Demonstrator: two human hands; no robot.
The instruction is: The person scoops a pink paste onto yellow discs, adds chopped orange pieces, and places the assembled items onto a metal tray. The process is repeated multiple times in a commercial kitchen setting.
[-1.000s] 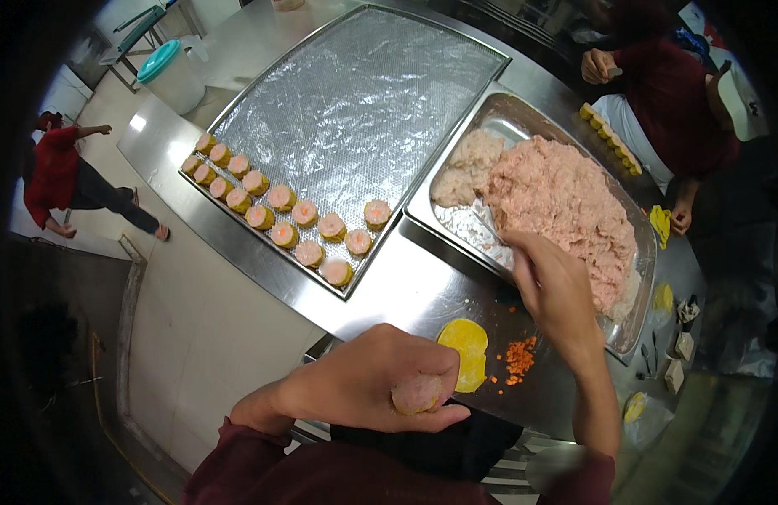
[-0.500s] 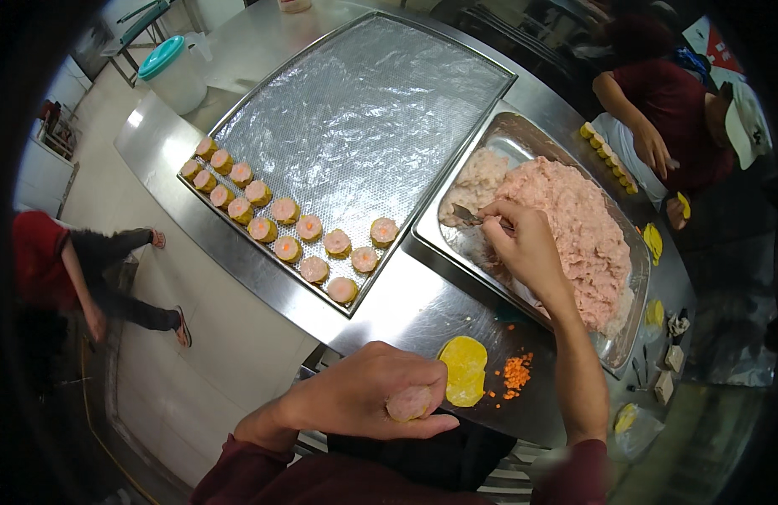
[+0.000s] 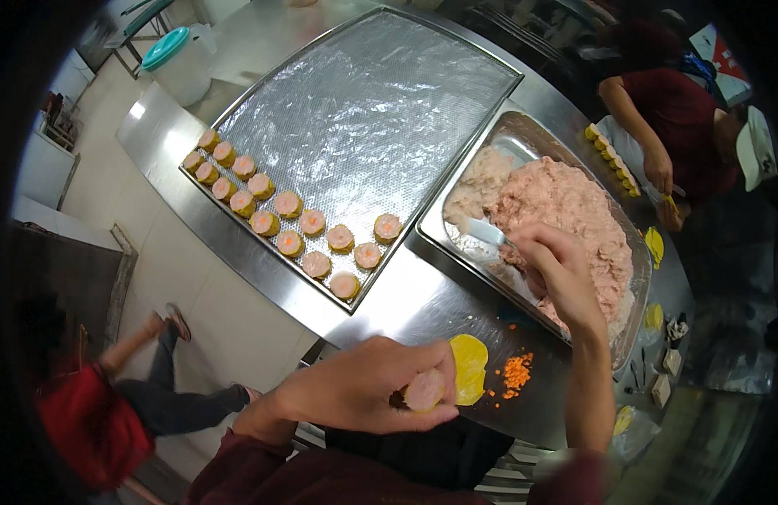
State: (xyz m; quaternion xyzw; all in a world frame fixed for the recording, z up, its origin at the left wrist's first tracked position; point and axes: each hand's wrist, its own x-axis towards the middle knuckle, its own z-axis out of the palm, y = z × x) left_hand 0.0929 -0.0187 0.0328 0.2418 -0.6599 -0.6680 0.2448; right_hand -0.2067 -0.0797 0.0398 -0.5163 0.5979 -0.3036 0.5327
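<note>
My left hand point(image 3: 376, 385) is curled around an open-topped dumpling point(image 3: 424, 391), whose pink filling shows between thumb and fingers. In my right hand point(image 3: 562, 265) is a small spreading spatula point(image 3: 483, 231), its flat blade over the near-left part of a deep metal pan point(image 3: 429, 237). Pink meat paste point(image 3: 578, 223) fills much of that pan. Beside my left fingers lie round yellow wrappers point(image 3: 471, 370), with a small heap of chopped orange bits point(image 3: 516, 374) to their right. Several finished dumplings point(image 3: 289, 204) stand in rows along the near-left edges of a film-lined tray point(image 3: 381, 109).
A lidded plastic bucket point(image 3: 183, 76) stands at the table's far left. Across the table at the right, a co-worker point(image 3: 671, 109) handles yellow wrappers near a row of dumplings point(image 3: 612, 160). Another person in red point(image 3: 103, 421) is on the floor at the left.
My right hand has drawn back slightly right and nearer, turning the spatula's blade. My left hand has tilted, showing more of the dumpling. The person in red has come nearer.
</note>
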